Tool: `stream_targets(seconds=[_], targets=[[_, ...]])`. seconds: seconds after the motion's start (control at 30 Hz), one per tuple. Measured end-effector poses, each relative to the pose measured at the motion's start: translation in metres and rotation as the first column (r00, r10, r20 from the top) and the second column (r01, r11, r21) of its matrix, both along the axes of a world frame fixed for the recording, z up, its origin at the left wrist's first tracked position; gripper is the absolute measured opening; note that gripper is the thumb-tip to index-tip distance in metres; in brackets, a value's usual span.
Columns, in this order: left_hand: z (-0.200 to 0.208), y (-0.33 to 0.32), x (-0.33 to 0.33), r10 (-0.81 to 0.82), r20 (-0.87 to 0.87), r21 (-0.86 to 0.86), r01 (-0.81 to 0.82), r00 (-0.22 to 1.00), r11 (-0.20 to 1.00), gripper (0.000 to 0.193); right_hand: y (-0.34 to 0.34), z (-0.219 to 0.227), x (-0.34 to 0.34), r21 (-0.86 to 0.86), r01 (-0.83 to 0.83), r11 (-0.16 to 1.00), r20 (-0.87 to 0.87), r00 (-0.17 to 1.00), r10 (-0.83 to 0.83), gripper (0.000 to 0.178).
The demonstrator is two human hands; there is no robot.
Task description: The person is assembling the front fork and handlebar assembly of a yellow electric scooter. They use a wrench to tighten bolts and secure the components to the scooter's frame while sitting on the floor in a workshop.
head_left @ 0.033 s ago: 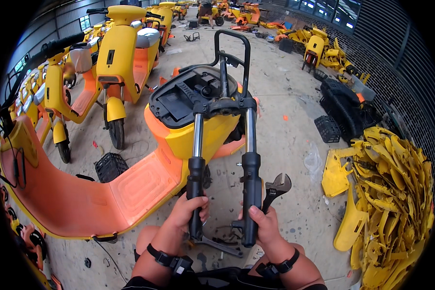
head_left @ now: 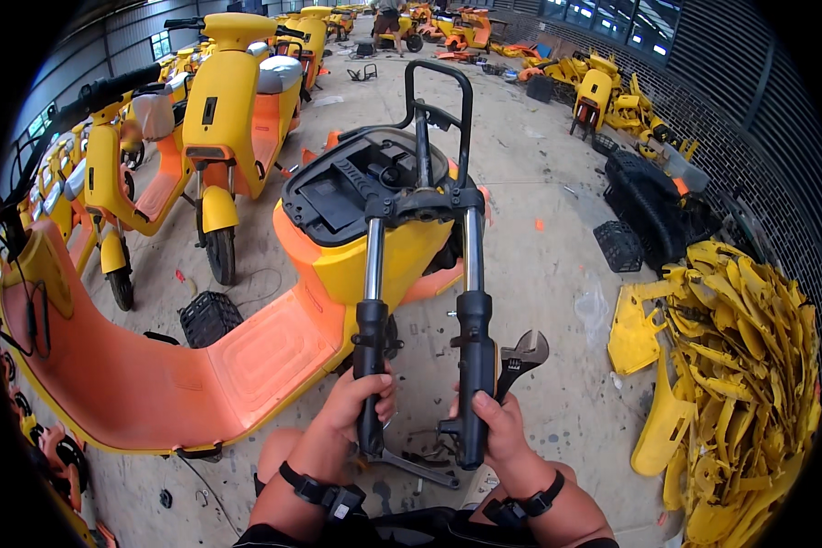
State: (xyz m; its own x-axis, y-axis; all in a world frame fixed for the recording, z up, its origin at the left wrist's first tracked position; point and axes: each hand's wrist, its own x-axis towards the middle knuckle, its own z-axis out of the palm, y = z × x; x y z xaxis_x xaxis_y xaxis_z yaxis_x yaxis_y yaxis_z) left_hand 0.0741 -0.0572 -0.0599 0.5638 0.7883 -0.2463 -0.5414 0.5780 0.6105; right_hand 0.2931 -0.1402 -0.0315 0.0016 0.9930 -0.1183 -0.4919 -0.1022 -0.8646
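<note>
A scooter front fork (head_left: pixel 424 205), with two shiny tubes and black lower legs, stands up in front of me, its steering stem pointing away. My left hand (head_left: pixel 361 402) is closed around the left leg near its lower end. My right hand (head_left: pixel 498 425) grips the right leg and also holds a dark adjustable wrench (head_left: pixel 521 363), whose jaw sticks out to the right. Below the fork is a grey wrench (head_left: pixel 420 468); whether it touches my left hand I cannot tell. Directly behind the fork is a yellow and orange scooter body (head_left: pixel 338 265) with its seat compartment uncovered.
The scooter's orange footboard (head_left: pixel 269 361) curves to my left. Yellow scooters (head_left: pixel 219 100) stand in rows at the far left. A black basket (head_left: pixel 209 318) lies on the floor. Stacked yellow panels (head_left: pixel 749 374) rise at right, near black crates (head_left: pixel 618 246). Far off, a person (head_left: pixel 387 26) stands.
</note>
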Motion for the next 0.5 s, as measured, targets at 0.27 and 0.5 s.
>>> stream_targets(seconds=[0.27,0.5], targets=[[-0.026,0.005,0.000,-0.078,0.336,-0.027,0.093,0.938,0.995,0.023,0.003,-0.023,0.003,0.038,-0.124,0.992,-0.263,0.956,0.129,0.058],[-0.011,-0.002,-0.004,0.096,-0.243,0.113,-0.070,0.965,0.991,0.032,-0.005,0.005,0.012,0.028,0.116,0.993,0.387,0.914,-0.118,0.044]])
